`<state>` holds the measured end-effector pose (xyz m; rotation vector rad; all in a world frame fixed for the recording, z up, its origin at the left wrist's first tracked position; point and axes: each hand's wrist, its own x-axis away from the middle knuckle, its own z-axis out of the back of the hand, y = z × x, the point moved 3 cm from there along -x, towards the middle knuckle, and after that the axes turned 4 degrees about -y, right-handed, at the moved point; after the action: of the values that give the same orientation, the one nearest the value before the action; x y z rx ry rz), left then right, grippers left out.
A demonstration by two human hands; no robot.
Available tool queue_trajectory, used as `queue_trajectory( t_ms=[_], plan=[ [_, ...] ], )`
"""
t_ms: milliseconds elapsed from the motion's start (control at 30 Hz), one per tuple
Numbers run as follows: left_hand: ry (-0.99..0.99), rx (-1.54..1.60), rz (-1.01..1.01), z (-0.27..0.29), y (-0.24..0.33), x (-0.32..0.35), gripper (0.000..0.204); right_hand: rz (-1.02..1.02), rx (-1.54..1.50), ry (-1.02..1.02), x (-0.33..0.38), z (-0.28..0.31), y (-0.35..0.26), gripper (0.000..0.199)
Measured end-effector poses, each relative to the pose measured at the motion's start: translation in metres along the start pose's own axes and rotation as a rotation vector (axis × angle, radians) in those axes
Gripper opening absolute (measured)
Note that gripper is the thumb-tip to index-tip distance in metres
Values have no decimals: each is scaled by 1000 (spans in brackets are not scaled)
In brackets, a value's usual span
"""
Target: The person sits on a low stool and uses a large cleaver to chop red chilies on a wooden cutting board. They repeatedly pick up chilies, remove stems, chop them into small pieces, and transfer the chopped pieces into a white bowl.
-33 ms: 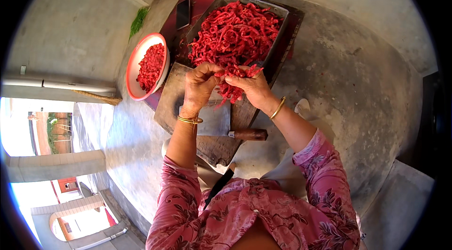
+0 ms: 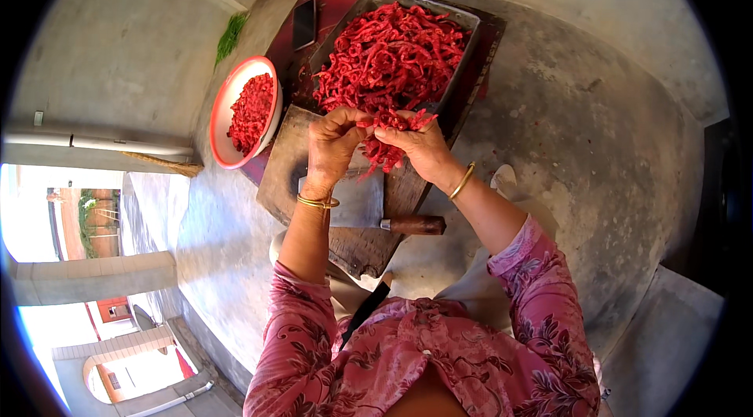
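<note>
Red chili peppers [image 2: 384, 152] hang in a small bunch between my two hands, above the wooden chopping board [image 2: 286, 154]. My left hand [image 2: 337, 142] is closed, thumb and fingers pinching at the bunch's left end. Most of the bunch rests in my right hand [image 2: 420, 146], its fingers curled round the peppers and thumb on top. A cleaver [image 2: 357, 205] lies flat on the board under my wrists, its wooden handle pointing right. Just beyond my hands, a metal tray [image 2: 471, 21] is heaped with wrinkled red peppers.
A white basin with a pink rim [image 2: 217, 115] holds chopped red pieces to the left. A black phone [image 2: 304, 23] lies on the dark red tabletop [image 2: 286, 48]. Green stalks [image 2: 230, 35] lean by the left wall, near a straw broom [image 2: 176, 164]. Concrete floor [image 2: 580, 150] spreads right.
</note>
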<state>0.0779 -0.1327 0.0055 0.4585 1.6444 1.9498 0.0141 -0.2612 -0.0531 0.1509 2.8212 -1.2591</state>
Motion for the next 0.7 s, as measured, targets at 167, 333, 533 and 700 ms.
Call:
queue_trajectory(
  t_ms=[167,333,533,700],
  plan=[
    [188,-129,47,-10,-10,10,10,37,103,59,1,0,12,12],
    [69,-150,-55,-26,-12,25,23,80,98,59,1,-4,11,14],
    [-95,-268,-68,-39,-1,29,45,-28,-51,-45,2,-5,8,18],
    [-30,-670,-357,-31,2,35,52,-80,-286,-144,8,-18,13,21]
  ],
)
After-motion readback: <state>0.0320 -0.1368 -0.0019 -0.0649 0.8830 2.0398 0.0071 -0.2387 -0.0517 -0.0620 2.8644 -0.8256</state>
